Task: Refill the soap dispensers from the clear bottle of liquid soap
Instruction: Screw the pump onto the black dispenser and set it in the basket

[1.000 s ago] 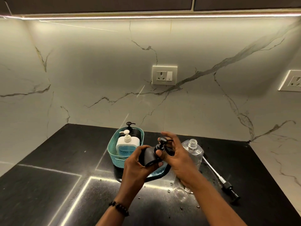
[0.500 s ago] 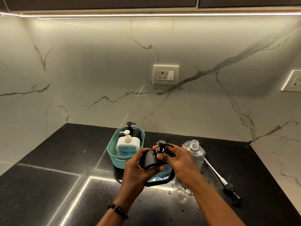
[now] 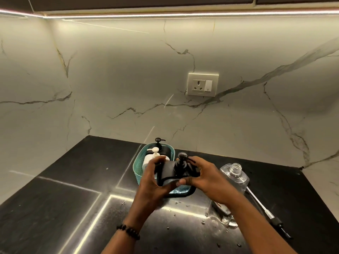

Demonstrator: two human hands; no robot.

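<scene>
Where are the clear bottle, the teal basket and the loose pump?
Clear bottle (image 3: 235,177): head view, shoulder below the open neck.
Teal basket (image 3: 139,166): head view, left wall.
Loose pump (image 3: 274,221): head view, black collar.

I see a black dispenser (image 3: 166,173) with a black pump (image 3: 181,160). The basket (image 3: 139,166) is teal with a fine grid pattern, holding a white bottle (image 3: 149,158) and another black one (image 3: 159,143). The counter (image 3: 73,189) is black; the wall (image 3: 110,79) is pale marble with dark grey veins. The empty bottle (image 3: 233,176) is clear.
</scene>
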